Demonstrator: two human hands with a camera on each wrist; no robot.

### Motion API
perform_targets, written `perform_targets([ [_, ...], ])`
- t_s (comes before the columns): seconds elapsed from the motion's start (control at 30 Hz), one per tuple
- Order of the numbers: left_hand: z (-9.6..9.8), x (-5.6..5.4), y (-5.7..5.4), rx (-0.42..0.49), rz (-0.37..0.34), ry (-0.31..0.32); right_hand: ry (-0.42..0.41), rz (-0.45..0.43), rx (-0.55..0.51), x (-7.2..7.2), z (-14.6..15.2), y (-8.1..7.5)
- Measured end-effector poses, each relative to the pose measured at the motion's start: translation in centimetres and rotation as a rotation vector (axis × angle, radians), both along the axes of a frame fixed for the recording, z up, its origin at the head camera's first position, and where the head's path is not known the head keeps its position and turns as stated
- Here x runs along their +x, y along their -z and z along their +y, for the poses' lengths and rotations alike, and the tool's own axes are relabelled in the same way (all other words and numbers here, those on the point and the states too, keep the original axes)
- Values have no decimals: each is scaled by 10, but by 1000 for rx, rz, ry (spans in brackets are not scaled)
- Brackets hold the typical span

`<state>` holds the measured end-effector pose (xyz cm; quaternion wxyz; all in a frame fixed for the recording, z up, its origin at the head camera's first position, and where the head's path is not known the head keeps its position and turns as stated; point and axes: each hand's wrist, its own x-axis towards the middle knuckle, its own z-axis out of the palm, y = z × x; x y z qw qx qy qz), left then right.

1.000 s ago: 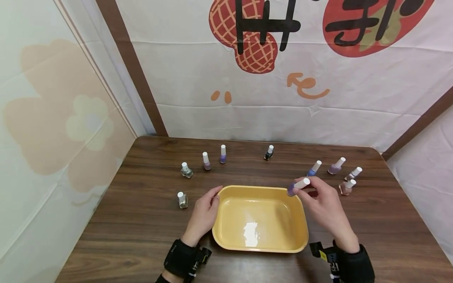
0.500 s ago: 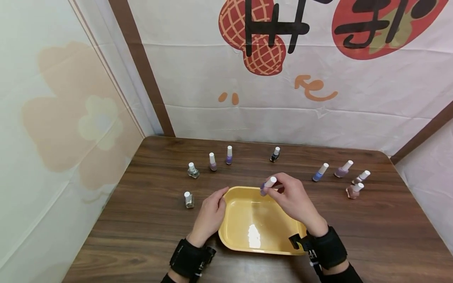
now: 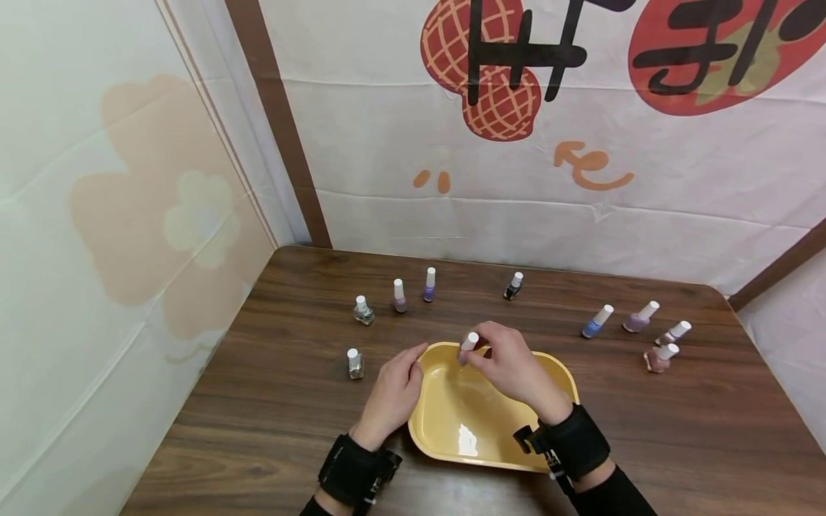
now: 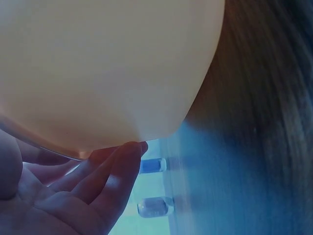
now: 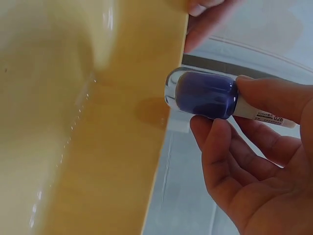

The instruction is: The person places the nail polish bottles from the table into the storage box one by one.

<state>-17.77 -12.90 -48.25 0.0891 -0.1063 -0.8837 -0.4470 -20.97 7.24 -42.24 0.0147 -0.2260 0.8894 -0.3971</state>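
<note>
My right hand [image 3: 508, 362] pinches a purple nail polish bottle [image 5: 205, 94] between thumb and fingers. In the head view its white cap [image 3: 470, 341] points up, over the back edge of a yellow plastic tub [image 3: 445, 437]. The right wrist view shows the bottle's glass base overlapping the tub's rim. At the tub's back left corner my left hand [image 3: 395, 383] grips the rim. From the left wrist view, its fingers [image 4: 122, 169] lie against the tub's outer wall.
Silver-grey [image 3: 355, 364], glittery [image 3: 363, 311], mauve [image 3: 399, 297] and violet [image 3: 429, 285] polish bottles stand left and behind. A black bottle [image 3: 513, 287] is at back centre. Blue [image 3: 596, 322], lilac [image 3: 640, 317] and pinkish bottles [image 3: 660, 358] stand right. A printed cloth [image 3: 361, 229] hangs behind the table.
My right hand has carried the purple nail polish bottle leftward from the tub's back right corner to near its back left. My left hand keeps its grip on the tub. The head view has shifted slightly.
</note>
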Motion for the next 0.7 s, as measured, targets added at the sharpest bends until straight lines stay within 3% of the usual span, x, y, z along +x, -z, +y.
perform_targets([
  [0.7, -1, 2, -4, -41, -21, 30, -121, 65, 173, -10, -34, 20],
])
